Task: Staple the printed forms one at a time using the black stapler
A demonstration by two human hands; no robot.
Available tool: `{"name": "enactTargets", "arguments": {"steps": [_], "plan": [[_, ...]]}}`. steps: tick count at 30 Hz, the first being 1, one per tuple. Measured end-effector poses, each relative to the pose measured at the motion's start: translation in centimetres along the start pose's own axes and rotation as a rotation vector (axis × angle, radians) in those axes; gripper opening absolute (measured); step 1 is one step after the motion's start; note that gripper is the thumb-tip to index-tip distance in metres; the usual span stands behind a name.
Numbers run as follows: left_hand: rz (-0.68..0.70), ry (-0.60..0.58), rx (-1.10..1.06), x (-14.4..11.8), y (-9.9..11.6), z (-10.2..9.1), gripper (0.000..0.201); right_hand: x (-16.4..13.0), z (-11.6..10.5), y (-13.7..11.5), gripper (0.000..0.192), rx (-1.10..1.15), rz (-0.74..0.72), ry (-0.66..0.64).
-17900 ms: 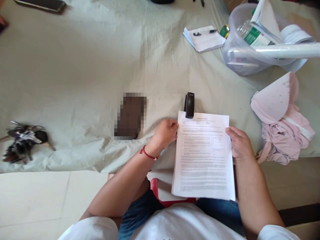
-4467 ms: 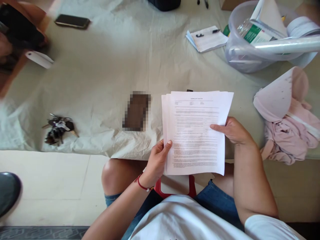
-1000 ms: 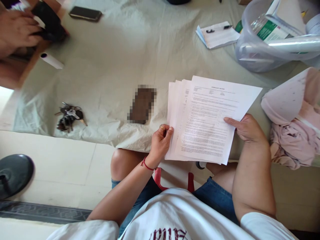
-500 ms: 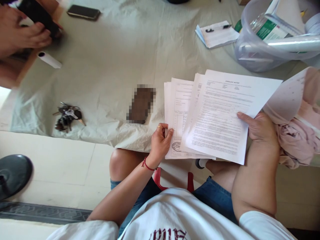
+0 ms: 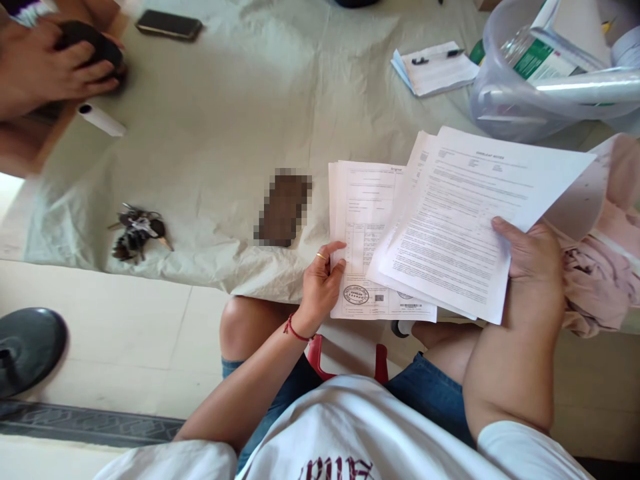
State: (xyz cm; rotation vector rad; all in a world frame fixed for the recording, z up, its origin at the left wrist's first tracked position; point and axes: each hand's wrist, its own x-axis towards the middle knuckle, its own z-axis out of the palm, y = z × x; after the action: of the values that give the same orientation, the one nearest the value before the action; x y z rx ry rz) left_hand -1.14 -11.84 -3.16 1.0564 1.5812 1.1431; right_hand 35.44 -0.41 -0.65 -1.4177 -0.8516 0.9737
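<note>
Printed paper sheets are split between my two hands above the table's near edge. My left hand (image 5: 323,283), a ring on one finger, grips the left edge of a stamped form (image 5: 357,233) with its thumb and fingers. My right hand (image 5: 533,260) pinches another group of printed sheets (image 5: 460,220) at their right side, thumb on top. These sheets overlap the right part of the stamped form. A phone-shaped object (image 5: 284,208), blurred out by pixels, lies on the cloth left of the papers.
On the cloth-covered table (image 5: 225,133) lie keys (image 5: 137,230), a white tube (image 5: 101,120), a phone (image 5: 169,25) and a notepad (image 5: 440,70) with a pen. A clear plastic tub (image 5: 520,110) stands at back right, above pink fabric (image 5: 600,280). Another person's hands (image 5: 65,67) hold something dark.
My right hand has moved right and slightly up with its sheets, uncovering more of the stamped form. My left index finger has straightened along the form. The other person's dark object has turned.
</note>
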Motion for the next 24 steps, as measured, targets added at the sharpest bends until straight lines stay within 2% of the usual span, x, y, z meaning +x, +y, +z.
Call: {"name": "enactTargets", "arguments": {"steps": [1, 3, 9, 16, 24], "plan": [[0.020, -0.016, 0.011, 0.0, 0.0, -0.1, 0.014, 0.0, 0.0, 0.0, 0.059, -0.002, -0.001, 0.007], [0.049, -0.045, 0.014, 0.0, 0.1, -0.2, 0.020, 0.0, 0.1, -0.1, 0.059, -0.013, -0.003, 0.026], [0.002, -0.042, -0.018, 0.1, 0.2, -0.2, 0.024, 0.0, 0.3, -0.4, 0.059, -0.007, 0.005, 0.069], [-0.003, -0.053, -0.001, 0.0, 0.3, -0.2, 0.024, -0.3, 0.4, -0.8, 0.054, -0.029, -0.027, 0.050], [0.009, -0.071, 0.022, 0.2, 0.4, -0.3, 0.025, -0.8, 0.2, -1.7, 0.054, -0.053, 0.040, 0.015]]}}
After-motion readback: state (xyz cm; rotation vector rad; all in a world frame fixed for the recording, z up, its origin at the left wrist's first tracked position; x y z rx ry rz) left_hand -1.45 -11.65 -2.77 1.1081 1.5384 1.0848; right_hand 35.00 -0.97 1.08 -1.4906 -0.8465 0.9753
